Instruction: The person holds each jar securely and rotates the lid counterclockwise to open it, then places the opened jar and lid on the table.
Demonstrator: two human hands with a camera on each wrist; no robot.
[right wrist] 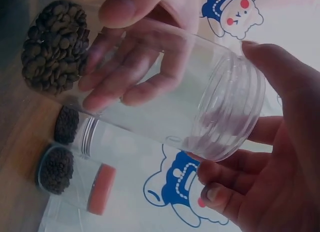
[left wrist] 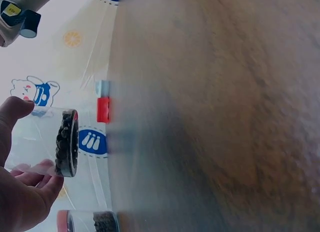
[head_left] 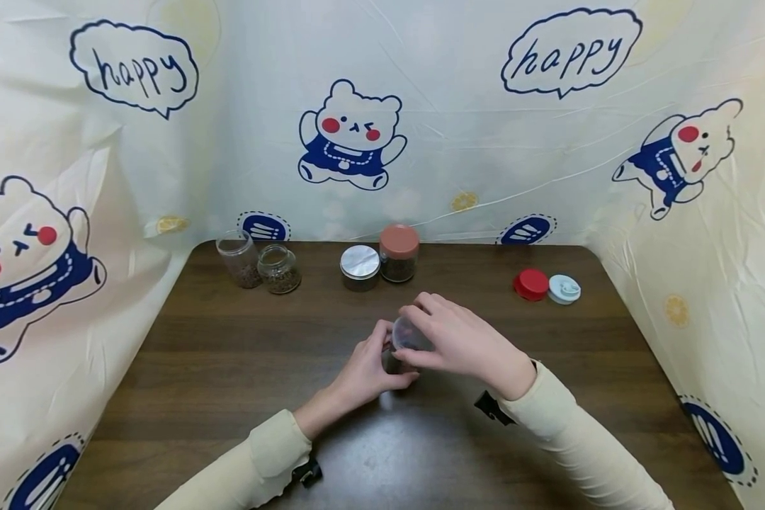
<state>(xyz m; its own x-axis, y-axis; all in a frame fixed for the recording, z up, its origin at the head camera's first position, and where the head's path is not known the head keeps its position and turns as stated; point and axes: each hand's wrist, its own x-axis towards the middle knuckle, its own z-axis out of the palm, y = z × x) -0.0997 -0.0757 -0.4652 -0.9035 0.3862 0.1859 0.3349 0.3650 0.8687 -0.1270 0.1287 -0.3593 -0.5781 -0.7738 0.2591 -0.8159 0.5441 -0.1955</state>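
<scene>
A tall clear jar [right wrist: 170,117] stands out in the right wrist view, with a layer of dark, flat, drop-like pieces [right wrist: 55,46] at its bottom. My left hand [head_left: 365,370] holds its body, thumb on one side and fingers on the other. Around the top edge, the thumb and fingers of my right hand [head_left: 462,336] grip a clear, see-through lid [head_left: 410,334]. The lid sits at the jar's mouth; whether it is screwed tight cannot be told. In the head view both hands partly hide the jar.
Two lidless glass jars [head_left: 237,261] [head_left: 280,271] with dark contents stand at the back left. A silver-lidded jar [head_left: 360,268] and a pink-lidded jar [head_left: 399,253] are at the back middle. A red lid [head_left: 531,284] and a light blue lid [head_left: 564,289] lie at the back right.
</scene>
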